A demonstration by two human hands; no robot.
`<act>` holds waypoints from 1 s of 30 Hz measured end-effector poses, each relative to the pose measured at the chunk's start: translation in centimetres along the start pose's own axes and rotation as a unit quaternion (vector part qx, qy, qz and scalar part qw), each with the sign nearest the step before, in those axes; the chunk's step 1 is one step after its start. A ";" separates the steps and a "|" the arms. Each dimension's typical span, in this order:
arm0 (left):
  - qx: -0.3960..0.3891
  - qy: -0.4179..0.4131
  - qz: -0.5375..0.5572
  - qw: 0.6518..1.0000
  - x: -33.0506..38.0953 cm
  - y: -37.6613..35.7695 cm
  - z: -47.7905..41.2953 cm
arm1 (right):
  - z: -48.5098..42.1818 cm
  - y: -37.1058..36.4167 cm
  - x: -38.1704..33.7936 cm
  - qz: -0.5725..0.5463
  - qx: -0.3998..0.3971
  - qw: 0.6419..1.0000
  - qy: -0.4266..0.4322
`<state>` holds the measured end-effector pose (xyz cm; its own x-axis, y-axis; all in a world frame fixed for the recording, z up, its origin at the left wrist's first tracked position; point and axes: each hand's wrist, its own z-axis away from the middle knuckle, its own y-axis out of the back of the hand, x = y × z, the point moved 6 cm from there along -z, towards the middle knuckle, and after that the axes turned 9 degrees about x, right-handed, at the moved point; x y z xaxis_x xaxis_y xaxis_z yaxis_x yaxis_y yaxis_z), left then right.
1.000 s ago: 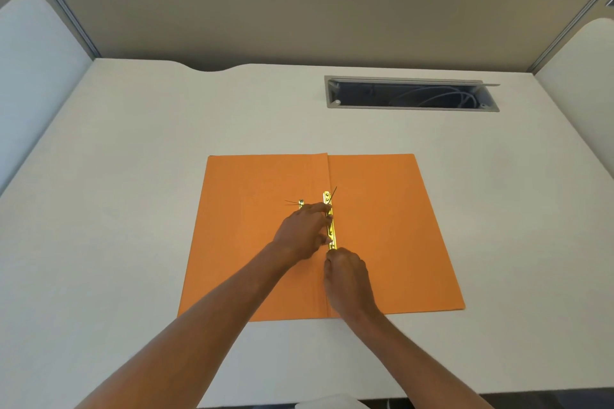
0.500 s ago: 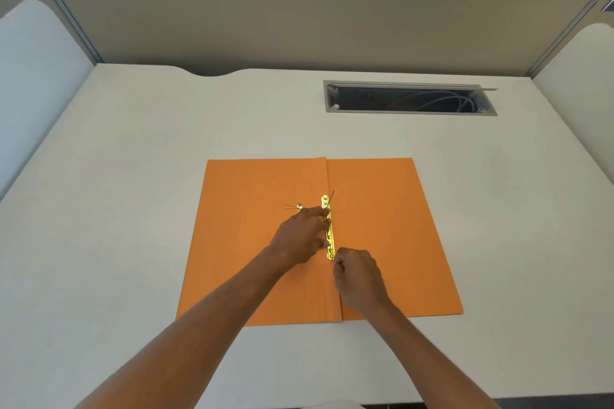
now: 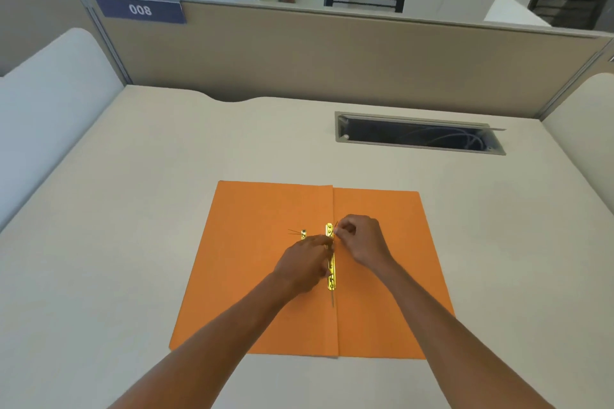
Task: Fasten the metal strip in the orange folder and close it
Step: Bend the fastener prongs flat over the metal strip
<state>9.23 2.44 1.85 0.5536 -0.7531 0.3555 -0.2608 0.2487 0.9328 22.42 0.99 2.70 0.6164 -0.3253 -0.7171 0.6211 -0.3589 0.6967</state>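
- Brass strip [image 3: 330, 262] first: we see it lying along the fold of the orange folder [image 3: 265, 276], running toward us, placed there because that is where it has to be fastened. A thin dark prong pokes out past its near end.
- We make out a small loose brass piece [image 3: 303, 234] well to the left on the same flap, with thin prongs sticking out of it; probably a slider waiting its turn.
- Folder lies wide open and flat on the desk [image 3: 133, 209], near the front edge, so both hands can work over the fold.
- Our left hand [image 3: 304, 264] comes in from the left, palm down, fingers bunched narrow over the middle of the strip, pinning it, we judge, so it cannot slide.
- Our right hand [image 3: 360, 239] is curled at the far end, thumb and forefinger pinched tight on something tiny beside the strip's top hole; likely a prong, though we cannot tell for certain.
- Both forearms reach forward, converging on the fold.
- Closing is not yet begun.
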 end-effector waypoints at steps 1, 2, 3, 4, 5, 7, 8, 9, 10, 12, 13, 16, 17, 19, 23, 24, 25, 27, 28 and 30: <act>0.000 0.000 0.000 1.000 0.0 0.0 0.0 | -0.3 -0.2 0.0 0.007 -0.004 1.000 0.007; 0.002 0.000 0.002 1.000 -0.1 0.0 -0.1 | -0.6 -0.4 -0.1 0.012 -0.006 1.000 0.013; 0.004 -0.001 0.002 1.000 -0.1 -0.1 -0.1 | -0.8 -0.5 -0.1 0.017 -0.006 1.000 0.020; 0.006 0.000 0.003 1.000 -0.1 -0.1 -0.1 | -1.0 -0.6 -0.1 0.020 -0.006 0.999 0.025; 0.007 0.000 0.003 1.000 -0.1 -0.2 -0.1 | -1.0 -0.6 0.0 0.023 -0.007 0.999 0.029; 0.013 0.003 0.003 1.000 -0.3 -0.3 -0.1 | -1.3 -0.8 0.0 0.027 -0.013 0.999 0.034; 0.014 0.002 0.002 1.000 -0.3 -0.3 -0.1 | -1.4 -0.8 0.0 0.028 -0.016 0.999 0.035; 0.014 0.002 -0.001 1.000 -0.4 -0.4 -0.1 | -1.5 -0.9 0.0 0.028 -0.021 0.999 0.035; 0.012 0.001 -0.006 1.000 -0.4 -0.5 -0.3 | -1.8 -0.9 0.0 0.028 -0.025 0.999 0.034; 0.011 -0.003 -0.012 1.000 -0.3 -0.5 -0.3 | -2.2 -1.1 0.1 0.023 -0.037 0.999 0.029; 0.012 -0.005 -0.012 1.000 -0.3 -0.6 -0.3 | -2.4 -1.2 0.2 0.022 -0.043 0.998 0.027; 0.020 -0.014 -0.012 1.000 -0.2 -0.7 -0.3 | -3.2 -1.4 0.4 0.025 -0.062 0.997 0.031; 0.025 -0.020 -0.012 0.999 -0.2 -0.7 -0.3 | -3.4 -1.5 0.5 0.030 -0.070 0.996 0.035; 0.031 -0.027 -0.011 0.999 -0.2 -0.7 -0.2 | -3.8 -1.7 0.5 0.044 -0.088 0.994 0.051; 0.031 -0.029 -0.009 0.999 -0.2 -0.7 -0.2 | -4.1 -2.1 -0.4 0.084 -0.121 0.982 0.114; 0.028 -0.026 -0.008 0.999 -0.3 -0.8 -0.1 | -4.2 -2.3 -0.7 0.098 -0.129 0.978 0.133; 0.027 -0.024 -0.008 0.999 -0.3 -0.8 -0.1 | -4.2 -2.3 -1.0 0.114 -0.135 0.973 0.150; 0.025 -0.022 -0.010 0.999 -0.3 -0.9 -0.1 | -4.3 -2.5 -1.4 0.142 -0.154 0.963 0.169; 0.023 -0.022 -0.010 0.999 -0.3 -0.9 -0.1 | -4.6 -2.6 -1.5 0.150 -0.167 0.960 0.169; 0.020 -0.019 -0.010 1.000 -0.3 -0.9 -0.1 | -5.2 -2.7 -1.7 0.162 -0.195 0.954 0.157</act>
<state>9.43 2.51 0.87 0.5280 -0.7806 0.3344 -0.2818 0.2104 0.9361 22.22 7.01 2.16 0.8836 -0.0641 -0.4638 0.4680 0.0901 0.8791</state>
